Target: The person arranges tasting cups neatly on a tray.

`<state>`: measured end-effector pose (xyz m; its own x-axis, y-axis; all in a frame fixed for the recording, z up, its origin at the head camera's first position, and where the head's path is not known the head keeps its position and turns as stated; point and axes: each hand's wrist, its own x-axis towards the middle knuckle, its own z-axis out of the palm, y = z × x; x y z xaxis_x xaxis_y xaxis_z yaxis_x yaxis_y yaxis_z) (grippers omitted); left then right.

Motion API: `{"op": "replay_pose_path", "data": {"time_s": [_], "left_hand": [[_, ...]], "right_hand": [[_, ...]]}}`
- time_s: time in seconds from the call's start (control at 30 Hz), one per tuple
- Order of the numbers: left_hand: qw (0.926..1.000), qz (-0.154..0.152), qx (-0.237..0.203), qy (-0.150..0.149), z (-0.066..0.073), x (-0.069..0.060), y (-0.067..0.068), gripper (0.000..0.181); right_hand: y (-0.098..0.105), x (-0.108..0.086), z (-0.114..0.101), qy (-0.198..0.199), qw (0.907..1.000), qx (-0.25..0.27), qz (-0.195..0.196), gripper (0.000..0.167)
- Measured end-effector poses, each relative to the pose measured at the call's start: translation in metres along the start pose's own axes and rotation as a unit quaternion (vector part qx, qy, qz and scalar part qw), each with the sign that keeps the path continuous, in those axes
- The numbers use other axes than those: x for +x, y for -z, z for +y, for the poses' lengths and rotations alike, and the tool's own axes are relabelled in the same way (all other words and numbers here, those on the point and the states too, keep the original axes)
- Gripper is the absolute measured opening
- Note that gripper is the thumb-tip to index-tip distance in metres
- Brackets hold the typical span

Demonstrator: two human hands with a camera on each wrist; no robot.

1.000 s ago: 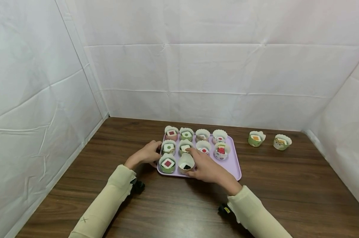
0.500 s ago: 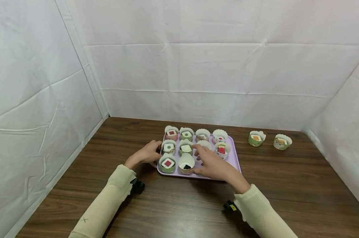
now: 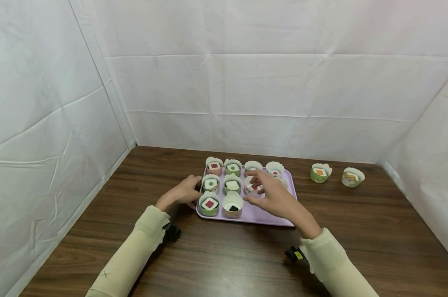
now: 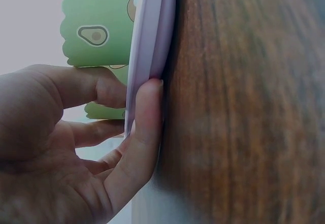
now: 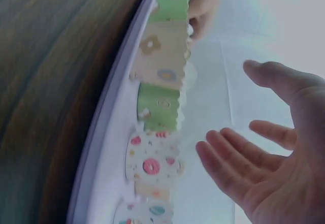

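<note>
A lilac tray (image 3: 262, 217) holds several paper baking cups in rows, with small white pieces inside topped in red, green or black. My left hand (image 3: 186, 192) holds the tray's left rim; in the left wrist view its fingers pinch the rim (image 4: 144, 36) beside a green avocado-print cup (image 4: 101, 23). Over the tray's right half hovers my right hand (image 3: 277, 198), fingers spread and holding nothing. Nearest its thumb stands a beige cup (image 3: 232, 205) in the front row. A donut-print cup (image 5: 152, 158) shows in the right wrist view. My right hand partly hides the right-hand cups.
Two more paper cups stand off the tray at the back right: a green one (image 3: 319, 173) and a patterned one (image 3: 352, 177). The brown wooden table (image 3: 224, 264) is bounded by white cloth walls (image 3: 268, 82) behind and at both sides.
My right hand has let go of the beige front-row cup and drawn back to the right, its fingers spreading. My left hand and the tray have stayed put.
</note>
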<state>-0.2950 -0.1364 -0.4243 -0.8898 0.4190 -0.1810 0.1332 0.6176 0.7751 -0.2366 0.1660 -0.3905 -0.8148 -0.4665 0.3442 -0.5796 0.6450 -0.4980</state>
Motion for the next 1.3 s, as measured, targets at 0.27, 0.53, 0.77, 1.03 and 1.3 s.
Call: {"op": "replay_pose_path", "data": {"time_s": [0.27, 0.53, 0.77, 1.03, 1.3], "left_hand": [[1.0, 0.002, 0.001, 0.001, -0.001, 0.0, 0.0, 0.044], [1.0, 0.005, -0.002, 0.004, -0.001, -0.002, 0.002, 0.044], [1.0, 0.009, -0.002, 0.0, -0.004, -0.004, 0.002, 0.043], [0.9999, 0.012, -0.002, 0.001, -0.005, -0.005, 0.005, 0.041], [0.9999, 0.012, -0.001, 0.009, -0.005, -0.004, 0.003, 0.042]], "right_hand": [[0.024, -0.009, 0.034, -0.032, 0.9988, -0.017, 0.033, 0.048], [0.052, -0.031, 0.079, -0.059, 0.9936, -0.043, 0.086, 0.04], [0.078, -0.055, 0.11, -0.082, 0.9863, -0.08, 0.118, 0.043], [0.098, -0.067, 0.135, -0.14, 0.9746, -0.027, 0.173, 0.041], [0.113, -0.074, 0.166, -0.198, 0.9495, -0.073, 0.232, 0.043]]}}
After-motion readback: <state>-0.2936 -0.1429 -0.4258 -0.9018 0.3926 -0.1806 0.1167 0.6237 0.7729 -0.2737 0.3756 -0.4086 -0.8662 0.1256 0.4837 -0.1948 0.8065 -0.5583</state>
